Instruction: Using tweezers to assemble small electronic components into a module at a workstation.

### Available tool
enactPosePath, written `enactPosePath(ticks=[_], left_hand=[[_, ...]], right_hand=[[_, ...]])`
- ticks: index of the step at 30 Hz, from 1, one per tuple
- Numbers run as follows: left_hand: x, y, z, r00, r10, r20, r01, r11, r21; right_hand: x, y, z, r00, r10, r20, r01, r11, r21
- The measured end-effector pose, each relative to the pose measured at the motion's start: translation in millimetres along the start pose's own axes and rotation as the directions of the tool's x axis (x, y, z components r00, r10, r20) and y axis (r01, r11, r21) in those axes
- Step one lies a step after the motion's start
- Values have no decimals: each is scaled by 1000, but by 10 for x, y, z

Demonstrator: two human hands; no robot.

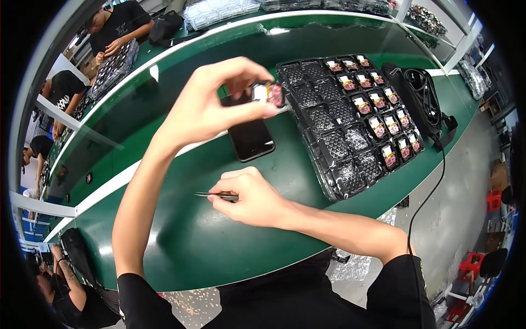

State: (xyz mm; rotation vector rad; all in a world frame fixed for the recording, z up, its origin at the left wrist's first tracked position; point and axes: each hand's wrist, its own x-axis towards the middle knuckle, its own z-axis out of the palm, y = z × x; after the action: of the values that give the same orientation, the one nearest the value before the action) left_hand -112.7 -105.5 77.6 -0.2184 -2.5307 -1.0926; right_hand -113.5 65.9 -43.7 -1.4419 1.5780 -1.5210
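Note:
Above the green table, my left hand (204,104) pinches a small dark, square watch-like unit (268,94) with a white and red-pink face. Its thumb and fingers close round the unit's edges. Lower down, my right hand (251,198) grips slim metal tweezers (226,196), their thin tips pointing left. Right of both hands lies a black plastic tray (334,147) with rows of textured pockets. Similar units (377,127) sit in its right-hand columns, while the left-hand columns hold none. A black smartphone (253,140) rests on the table below my left hand.
A black bag with a coiled cable (422,101) lies against the tray's right side, its cord trailing downward. A white rail (118,187) runs along the table (203,247). Several people (118,30) work at the left and far left. Clear plastic trays (219,12) are stacked at the back.

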Motion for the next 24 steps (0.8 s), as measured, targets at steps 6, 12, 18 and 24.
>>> enactPosePath(ticks=[6, 12, 18, 24], left_hand=[[1202, -515, 391, 969, 159, 189, -202, 951, 235], [1440, -658, 562, 957, 144, 253, -206, 949, 238], [742, -852, 150, 985, 142, 103, -170, 917, 361], [-503, -1335, -615, 997, -71, -34, 78, 839, 538]], right_hand=[[3, -1, 0, 1000, -15, 20, 16, 999, -45], [-26, 40, -28, 999, -51, 10, 52, 994, -97], [-6, 60, 95, 994, -109, 16, 110, 992, -69], [-54, -68, -12, 998, -53, -31, 48, 989, -139]])
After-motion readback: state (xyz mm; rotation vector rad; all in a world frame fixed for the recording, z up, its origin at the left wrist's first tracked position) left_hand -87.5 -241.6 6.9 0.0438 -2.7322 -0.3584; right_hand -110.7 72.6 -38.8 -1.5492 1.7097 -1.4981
